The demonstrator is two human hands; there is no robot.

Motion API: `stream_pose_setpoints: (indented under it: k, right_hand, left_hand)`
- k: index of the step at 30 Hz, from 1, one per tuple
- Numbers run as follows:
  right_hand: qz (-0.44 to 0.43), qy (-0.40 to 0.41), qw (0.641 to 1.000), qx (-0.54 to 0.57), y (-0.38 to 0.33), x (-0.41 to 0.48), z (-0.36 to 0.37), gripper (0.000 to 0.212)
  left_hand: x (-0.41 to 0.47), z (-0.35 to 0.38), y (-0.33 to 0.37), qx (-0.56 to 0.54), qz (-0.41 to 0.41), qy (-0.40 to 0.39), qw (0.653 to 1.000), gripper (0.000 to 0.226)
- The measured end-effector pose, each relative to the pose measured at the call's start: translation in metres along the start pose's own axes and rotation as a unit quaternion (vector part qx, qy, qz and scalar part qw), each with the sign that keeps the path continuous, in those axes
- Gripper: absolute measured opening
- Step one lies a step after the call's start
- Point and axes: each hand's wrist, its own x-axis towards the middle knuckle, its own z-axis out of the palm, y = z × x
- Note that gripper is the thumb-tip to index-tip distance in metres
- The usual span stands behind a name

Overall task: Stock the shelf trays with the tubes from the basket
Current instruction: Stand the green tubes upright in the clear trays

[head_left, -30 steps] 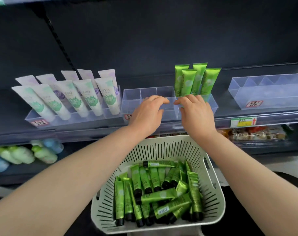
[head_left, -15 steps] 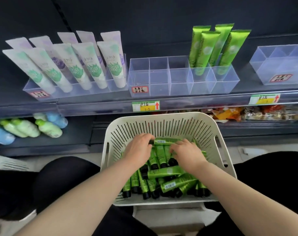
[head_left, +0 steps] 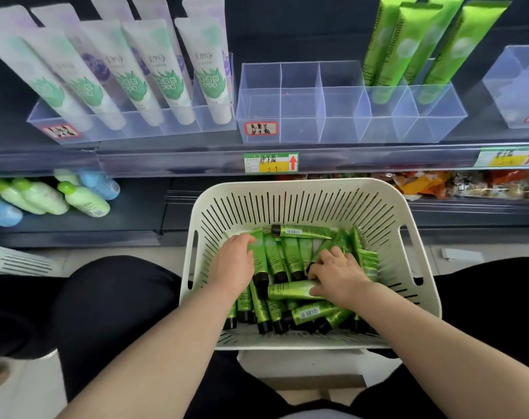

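Note:
A white slotted basket point(head_left: 287, 189) rests on my lap, holding several small green tubes point(head_left: 293, 258) with black caps. Both hands are down in the pile. My left hand point(head_left: 233, 264) curls its fingers around the top end of one green tube point(head_left: 261, 255). My right hand point(head_left: 340, 275) digs into the tubes, thumb and fingers pinching the end of a tube lying crosswise point(head_left: 287, 290). On the shelf above stands a clear divided tray point(head_left: 299, 116); its right cells hold several upright green tubes point(head_left: 420, 46), while its left cells are bare.
A tray of white tubes point(head_left: 166, 80) stands left of the clear tray and another clear tray point(head_left: 517, 86) to its right. Price labels point(head_left: 270, 162) line the shelf edge. Bottles point(head_left: 45, 198) and snack packets point(head_left: 468, 182) lie on the lower shelf.
Both hands came down from the shelf tray into the basket and closed on tubes. The view tilted down and moved closer to the shelf.

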Motion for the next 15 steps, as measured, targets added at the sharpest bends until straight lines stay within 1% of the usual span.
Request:
stream_pose_setpoints:
  k: [3, 6, 11, 15]
  right_hand:
    - [-0.007, 0.021, 0.999, 0.036, -0.004, -0.004, -0.004, 0.032]
    - [-0.004, 0.053, 0.991, 0.122, -0.002, -0.014, -0.016, 0.021]
    - [-0.013, 0.152, 0.977, 0.148, 0.014, -0.027, -0.044, 0.022]
    - [-0.018, 0.180, 0.969, 0.168, 0.024, -0.026, -0.053, 0.028]
  left_hand:
    - [0.001, 0.002, -0.001, 0.010, -0.015, -0.010, 1.000, 0.030]
    - [0.001, 0.003, -0.001, 0.020, -0.017, -0.027, 0.999, 0.033]
    - [0.011, 0.005, 0.004, 0.023, -0.051, -0.047, 0.997, 0.030]
    - [0.023, 0.014, 0.017, 0.044, -0.083, -0.083, 0.992, 0.031]
